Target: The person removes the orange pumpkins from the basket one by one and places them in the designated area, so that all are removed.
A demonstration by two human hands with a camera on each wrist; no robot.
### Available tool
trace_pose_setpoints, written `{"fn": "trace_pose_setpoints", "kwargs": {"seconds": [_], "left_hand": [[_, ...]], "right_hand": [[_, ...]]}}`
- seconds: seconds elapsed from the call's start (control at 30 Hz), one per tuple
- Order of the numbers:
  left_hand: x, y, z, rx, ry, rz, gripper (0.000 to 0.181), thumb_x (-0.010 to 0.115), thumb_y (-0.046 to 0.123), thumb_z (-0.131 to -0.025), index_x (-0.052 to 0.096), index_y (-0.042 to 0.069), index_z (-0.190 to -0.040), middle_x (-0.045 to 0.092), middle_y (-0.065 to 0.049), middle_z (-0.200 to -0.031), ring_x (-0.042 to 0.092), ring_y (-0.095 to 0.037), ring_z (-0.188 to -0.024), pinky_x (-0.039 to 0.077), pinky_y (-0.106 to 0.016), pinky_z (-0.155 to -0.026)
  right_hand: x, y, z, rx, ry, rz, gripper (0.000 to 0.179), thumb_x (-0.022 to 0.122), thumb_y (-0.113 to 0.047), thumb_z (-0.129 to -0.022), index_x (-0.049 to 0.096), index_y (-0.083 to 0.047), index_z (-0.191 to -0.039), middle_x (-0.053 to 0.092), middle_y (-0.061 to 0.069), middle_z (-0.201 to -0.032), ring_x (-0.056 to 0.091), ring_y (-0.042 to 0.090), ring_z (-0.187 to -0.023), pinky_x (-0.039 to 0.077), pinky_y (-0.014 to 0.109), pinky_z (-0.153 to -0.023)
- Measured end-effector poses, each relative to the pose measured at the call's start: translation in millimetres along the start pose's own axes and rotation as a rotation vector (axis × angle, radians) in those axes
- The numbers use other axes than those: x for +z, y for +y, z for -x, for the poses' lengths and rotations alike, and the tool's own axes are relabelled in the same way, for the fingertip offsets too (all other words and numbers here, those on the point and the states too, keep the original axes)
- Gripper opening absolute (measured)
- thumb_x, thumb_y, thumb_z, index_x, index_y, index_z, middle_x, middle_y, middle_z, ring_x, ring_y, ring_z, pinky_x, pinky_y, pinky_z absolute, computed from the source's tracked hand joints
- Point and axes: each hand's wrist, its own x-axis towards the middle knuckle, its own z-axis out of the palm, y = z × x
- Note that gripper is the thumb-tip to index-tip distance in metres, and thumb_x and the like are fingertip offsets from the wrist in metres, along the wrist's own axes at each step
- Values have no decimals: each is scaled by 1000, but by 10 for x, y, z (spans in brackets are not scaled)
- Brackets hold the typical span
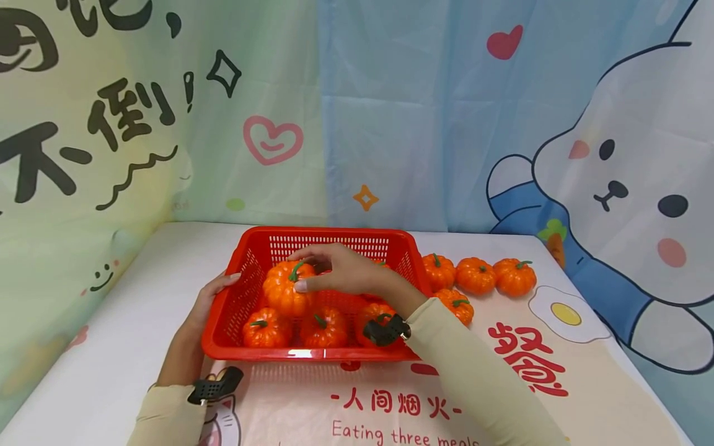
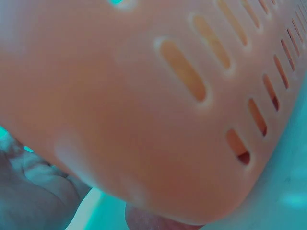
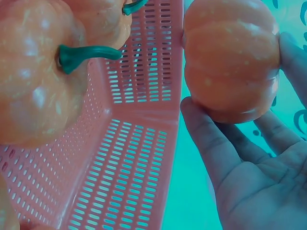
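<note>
A red plastic basket (image 1: 365, 353) with slotted walls stands on the table, tilted neither way that I can tell. My left hand (image 1: 207, 303) holds its left rim; in the left wrist view the basket wall (image 2: 120, 120) covers most of that hand (image 2: 38, 187). Inside the basket, my right hand (image 1: 343, 269) grips a small orange toy pumpkin (image 1: 284, 291) with a green stem, thumb on the near side. The right wrist view shows this pumpkin (image 3: 232, 57) between thumb and fingers. Several other pumpkins (image 1: 323, 328) lie in the basket, some partly hidden by my right arm.
Several more pumpkins (image 1: 475, 275) sit on the table right of the basket, one (image 1: 454, 306) close to its wall. A printed mat (image 1: 535, 347) covers the table's front and right. A patterned curtain (image 1: 385, 124) hangs behind.
</note>
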Motion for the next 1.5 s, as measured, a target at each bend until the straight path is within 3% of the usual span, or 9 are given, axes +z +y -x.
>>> {"fn": "trace_pose_setpoints", "kwargs": {"seconds": [0.47,0.6,0.83,1.03,1.5], "left_hand": [[0,-7,15,28,-20,5,48,39,36,-102,23,20,-145,48,-7,-134,56,-27,-117,50,-45,-91],[-8,-20,30,23,-12,10,47,39,37,-103,24,19,-144,48,-8,-135,56,-27,-117,49,-46,-92],[8,-16,20,25,3,2,47,40,37,-102,25,20,-143,48,-8,-135,56,-27,-116,50,-45,-91],[-3,-25,25,44,-7,1,46,38,35,-103,25,20,-144,51,-6,-131,58,-26,-112,51,-43,-90],[-3,-15,18,26,-8,-5,47,38,37,-102,24,22,-145,48,-7,-134,56,-26,-114,51,-43,-91]], "right_hand": [[-177,55,281,-9,43,53,51,73,-26,-89,56,-17,-135,60,-6,-125,55,11,-116,42,34,-102],[-239,87,365,-5,53,51,50,72,-27,-89,56,-18,-135,61,-5,-123,56,13,-115,46,34,-99],[-405,94,557,15,144,42,51,74,-26,-88,56,-21,-135,56,-5,-132,52,16,-121,45,39,-99],[-499,126,656,-1,170,33,50,72,-21,-90,55,-16,-137,53,-1,-137,52,19,-122,44,41,-101],[-630,292,1041,53,248,-29,50,71,-21,-90,54,-14,-137,56,8,-130,56,27,-113,54,38,-87]]}}
